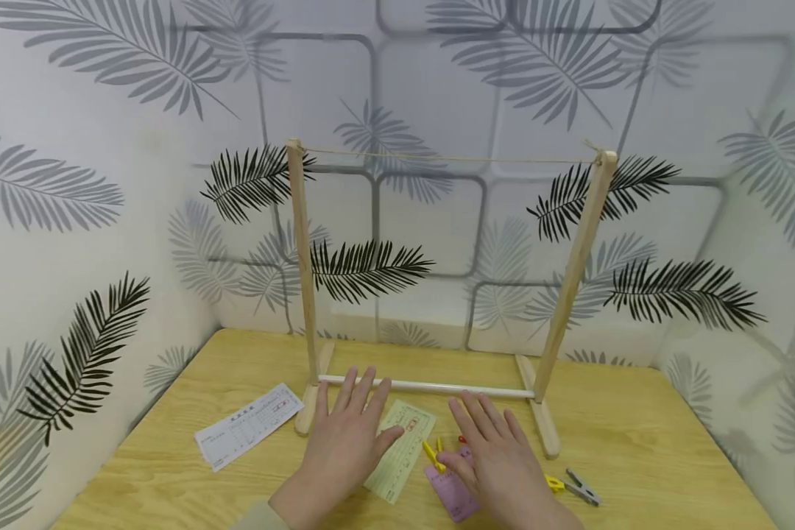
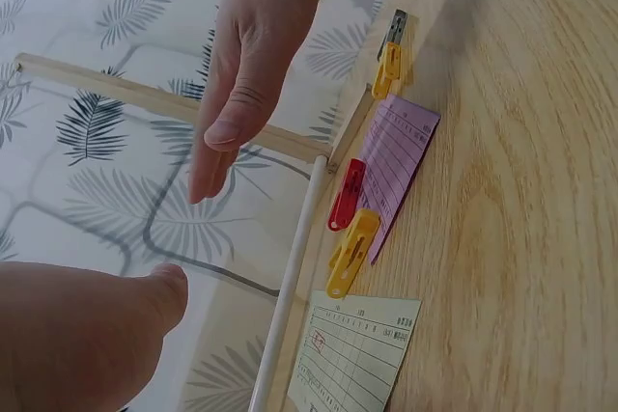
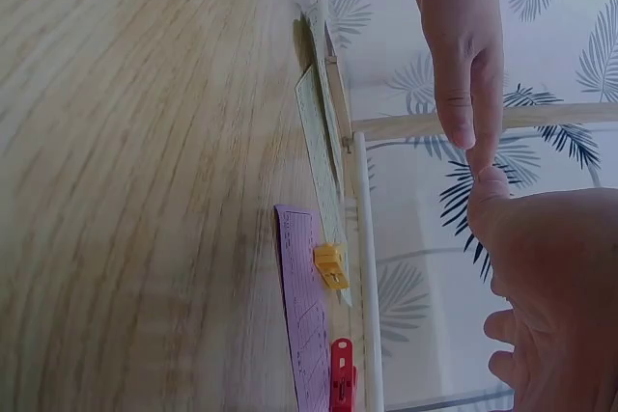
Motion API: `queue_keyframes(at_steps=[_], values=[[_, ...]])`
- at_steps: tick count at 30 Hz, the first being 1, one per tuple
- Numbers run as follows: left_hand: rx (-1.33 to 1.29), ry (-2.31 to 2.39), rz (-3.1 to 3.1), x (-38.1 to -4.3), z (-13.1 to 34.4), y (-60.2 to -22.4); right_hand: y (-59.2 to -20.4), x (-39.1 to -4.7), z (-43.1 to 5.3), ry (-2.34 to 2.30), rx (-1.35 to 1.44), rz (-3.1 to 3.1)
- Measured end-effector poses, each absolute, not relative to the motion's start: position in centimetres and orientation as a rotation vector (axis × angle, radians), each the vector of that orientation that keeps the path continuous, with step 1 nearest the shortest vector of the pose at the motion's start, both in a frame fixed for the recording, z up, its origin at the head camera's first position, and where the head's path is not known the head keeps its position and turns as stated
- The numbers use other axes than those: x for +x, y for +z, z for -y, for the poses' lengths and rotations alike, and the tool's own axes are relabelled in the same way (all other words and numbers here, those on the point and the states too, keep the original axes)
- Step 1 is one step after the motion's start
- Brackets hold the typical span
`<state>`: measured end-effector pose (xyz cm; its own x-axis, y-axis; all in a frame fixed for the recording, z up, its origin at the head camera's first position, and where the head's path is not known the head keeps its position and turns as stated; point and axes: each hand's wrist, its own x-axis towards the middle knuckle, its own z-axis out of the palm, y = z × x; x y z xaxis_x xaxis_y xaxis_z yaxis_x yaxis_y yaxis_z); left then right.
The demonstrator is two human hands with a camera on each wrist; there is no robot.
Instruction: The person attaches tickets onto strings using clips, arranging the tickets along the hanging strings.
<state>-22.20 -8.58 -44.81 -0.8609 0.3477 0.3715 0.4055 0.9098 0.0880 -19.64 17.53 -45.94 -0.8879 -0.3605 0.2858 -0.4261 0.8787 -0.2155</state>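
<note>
Both hands hover over the table with straight fingers and hold nothing. My left hand (image 1: pixel 344 450) is above the tabletop, between a white printed slip (image 1: pixel 248 427) and a pale green one (image 1: pixel 404 449), which it partly covers. My right hand (image 1: pixel 503 467) overlaps a purple slip (image 1: pixel 452 497) in the head view. A yellow clothespin (image 1: pixel 433 456) lies between the green and purple slips. Beside it is a red clothespin (image 2: pixel 347 195), mostly hidden by the right hand in the head view. Right of that hand lie another yellow clothespin (image 1: pixel 554 483) and a grey one (image 1: pixel 583 489).
Behind the hands stands a wooden frame with two posts (image 1: pixel 576 272) on flat feet (image 1: pixel 546 434). A thin string (image 1: pixel 450 158) stretches between the post tops, and a white rod (image 1: pixel 464 387) joins them low down. A leaf-patterned wall (image 1: pixel 424 221) closes off the back.
</note>
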Motion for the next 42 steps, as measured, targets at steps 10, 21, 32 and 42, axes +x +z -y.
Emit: queue_keyframes(at_steps=[10, 21, 32, 42], values=[[-0.517, -0.269, 2.741, -22.3, 9.2, -44.9, -46.1, -20.1, -17.4, 0.412, 0.589, 2.784], [-0.507, -0.286, 2.706, -22.0, 9.8, -44.6, -45.9, -20.8, -17.7, 0.418, 0.570, 2.777], [-0.467, -0.326, 2.724, -22.1, 10.4, -45.0, -45.7, -21.2, -18.5, 0.461, 0.626, 2.779], [-0.457, -0.318, 2.708, -22.4, 11.0, -45.0, -46.4, -22.9, -19.2, 0.472, 0.738, 2.731]])
